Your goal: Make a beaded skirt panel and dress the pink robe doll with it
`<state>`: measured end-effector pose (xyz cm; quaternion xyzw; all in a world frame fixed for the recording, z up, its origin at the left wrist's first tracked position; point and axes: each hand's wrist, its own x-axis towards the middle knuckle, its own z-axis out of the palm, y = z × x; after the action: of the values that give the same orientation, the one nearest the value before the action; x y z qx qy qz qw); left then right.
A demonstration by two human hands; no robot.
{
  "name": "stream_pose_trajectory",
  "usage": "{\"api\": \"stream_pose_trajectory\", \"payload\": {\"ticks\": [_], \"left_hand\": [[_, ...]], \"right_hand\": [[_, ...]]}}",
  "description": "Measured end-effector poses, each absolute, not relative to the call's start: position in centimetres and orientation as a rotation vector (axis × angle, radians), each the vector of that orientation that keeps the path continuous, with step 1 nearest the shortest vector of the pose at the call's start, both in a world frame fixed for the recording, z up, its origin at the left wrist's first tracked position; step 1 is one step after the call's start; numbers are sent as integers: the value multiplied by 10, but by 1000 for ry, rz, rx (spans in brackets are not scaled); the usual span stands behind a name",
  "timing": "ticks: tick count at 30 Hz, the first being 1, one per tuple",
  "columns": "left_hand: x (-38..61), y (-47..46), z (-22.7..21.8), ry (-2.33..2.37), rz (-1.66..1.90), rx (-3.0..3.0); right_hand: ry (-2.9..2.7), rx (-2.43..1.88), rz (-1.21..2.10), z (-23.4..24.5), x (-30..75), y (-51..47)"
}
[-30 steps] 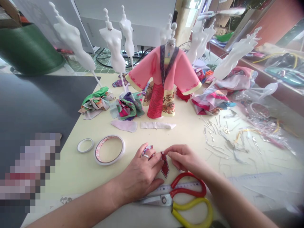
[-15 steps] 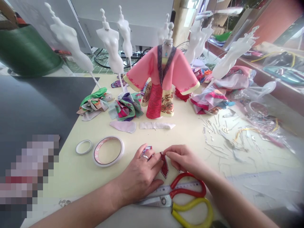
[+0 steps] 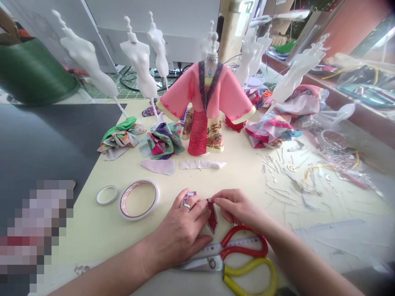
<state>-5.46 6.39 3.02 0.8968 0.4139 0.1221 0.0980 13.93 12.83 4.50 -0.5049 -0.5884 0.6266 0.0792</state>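
In my head view, the left hand (image 3: 185,230) covers the edge of a red strip (image 3: 212,220), the right hand (image 3: 236,205) at its top; finger grip, I cannot tell. Scissors (image 3: 217,262) lie close, nearer me; a green bin (image 3: 37,74), contents unclear, stands far left.

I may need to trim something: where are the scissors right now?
In the head view, the scissors lie at the bottom, mostly right of centre, below the right hand and partly over the ruler.

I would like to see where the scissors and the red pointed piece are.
Scissors (image 3: 218,263), head view: on the metal beside the pivot.
Red pointed piece (image 3: 212,219), head view: on its red middle.
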Motion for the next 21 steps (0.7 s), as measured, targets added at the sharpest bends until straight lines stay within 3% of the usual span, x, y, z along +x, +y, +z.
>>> {"api": "stream_pose_trajectory", "payload": {"ticks": [21], "left_hand": [[-54, 65, 29, 1209, 398, 2720]], "right_hand": [[-1722, -1451, 1933, 38, 144, 129]]}}
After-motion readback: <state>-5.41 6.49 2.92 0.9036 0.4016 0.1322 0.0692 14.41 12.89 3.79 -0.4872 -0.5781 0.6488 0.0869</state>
